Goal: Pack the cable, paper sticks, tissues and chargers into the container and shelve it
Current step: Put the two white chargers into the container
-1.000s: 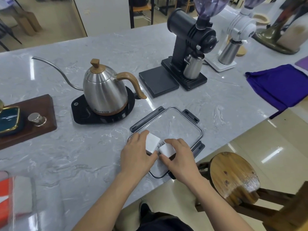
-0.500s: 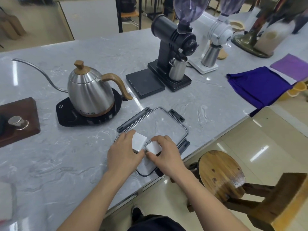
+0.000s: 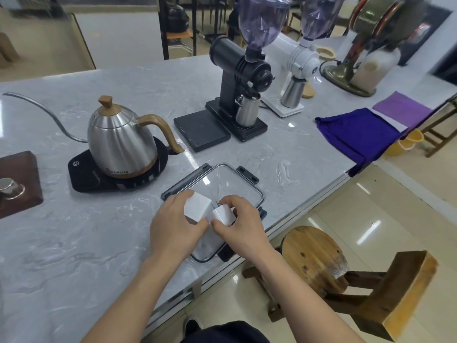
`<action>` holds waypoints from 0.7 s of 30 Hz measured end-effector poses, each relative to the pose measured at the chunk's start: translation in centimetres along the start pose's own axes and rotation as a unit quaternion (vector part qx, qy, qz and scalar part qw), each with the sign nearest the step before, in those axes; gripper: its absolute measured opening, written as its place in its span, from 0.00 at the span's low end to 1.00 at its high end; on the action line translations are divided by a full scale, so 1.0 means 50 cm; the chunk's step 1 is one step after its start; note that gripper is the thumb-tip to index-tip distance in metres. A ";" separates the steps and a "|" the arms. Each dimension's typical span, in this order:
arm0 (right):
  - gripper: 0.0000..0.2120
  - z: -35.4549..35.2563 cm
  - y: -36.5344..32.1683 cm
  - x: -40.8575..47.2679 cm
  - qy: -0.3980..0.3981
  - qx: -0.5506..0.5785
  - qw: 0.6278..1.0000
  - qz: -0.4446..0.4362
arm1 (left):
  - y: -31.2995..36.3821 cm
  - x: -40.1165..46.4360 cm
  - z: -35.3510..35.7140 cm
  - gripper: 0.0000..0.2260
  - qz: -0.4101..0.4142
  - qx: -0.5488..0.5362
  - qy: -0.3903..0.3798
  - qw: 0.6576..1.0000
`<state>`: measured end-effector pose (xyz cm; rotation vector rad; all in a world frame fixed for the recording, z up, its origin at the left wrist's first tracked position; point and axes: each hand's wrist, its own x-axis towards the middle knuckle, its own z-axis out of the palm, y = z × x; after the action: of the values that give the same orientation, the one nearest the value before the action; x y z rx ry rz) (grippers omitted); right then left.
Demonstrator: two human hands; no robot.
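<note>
A clear rectangular container lid with dark clip latches lies flat near the marble counter's front edge. Over its near half, my left hand grips a white cube charger. Beside it, my right hand pinches a smaller white charger whose metal prongs point up and left. The two chargers touch side by side. No cable, paper sticks or tissues are in view.
A steel gooseneck kettle on a black base stands behind left. Behind it are a black scale, a black grinder and a white grinder. A blue cloth drapes over the right edge. A wooden stool stands below the counter edge.
The camera swung, shifting the scene leftward. Both hands stay over the lid with the chargers, which now sit slightly higher and closer together; the right charger's prongs show.
</note>
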<state>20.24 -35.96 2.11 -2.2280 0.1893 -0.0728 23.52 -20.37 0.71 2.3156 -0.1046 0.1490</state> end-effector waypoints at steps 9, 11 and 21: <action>0.14 -0.046 -0.038 -0.006 0.008 0.215 0.976 0.043 | 0.023 0.002 -0.031 0.22 -0.022 -0.236 -0.001 0.971; 0.13 -0.051 -0.043 -0.008 -0.001 0.278 0.959 0.058 | 0.023 0.001 -0.034 0.21 -0.039 -0.288 -0.006 0.957; 0.14 -0.050 -0.064 -0.009 -0.018 0.379 0.921 0.087 | 0.036 0.006 -0.061 0.10 -0.140 -0.467 -0.021 0.873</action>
<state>19.87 -35.90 6.20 -1.4292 0.2828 -0.0028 23.37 -19.39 4.11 1.3385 0.1208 -0.0924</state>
